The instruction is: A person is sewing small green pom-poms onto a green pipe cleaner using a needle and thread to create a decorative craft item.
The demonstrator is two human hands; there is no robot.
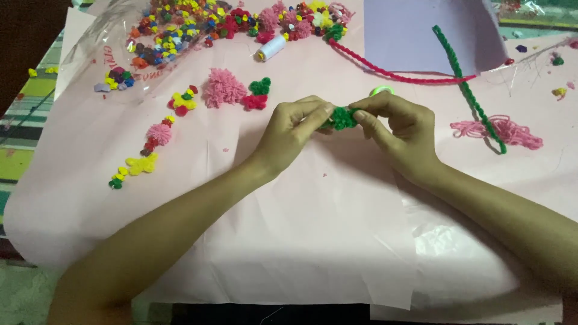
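Note:
A small green yarn pompom (343, 118) is pinched between both my hands above the pink paper sheet (289, 229). My left hand (293, 129) grips its left side with thumb and fingers. My right hand (397, 123) holds its right side with fingertips closed on it. A bit of light green ring (382, 90) shows just behind my right hand.
A pink pompom (223, 88), a small green and red pompom pair (257, 94), a white thread spool (272, 48), and many coloured pompoms (180, 27) on clear plastic lie at the back. A green pipe cleaner (466, 87), red cord (391, 73) and loose pink yarn (500, 129) lie right.

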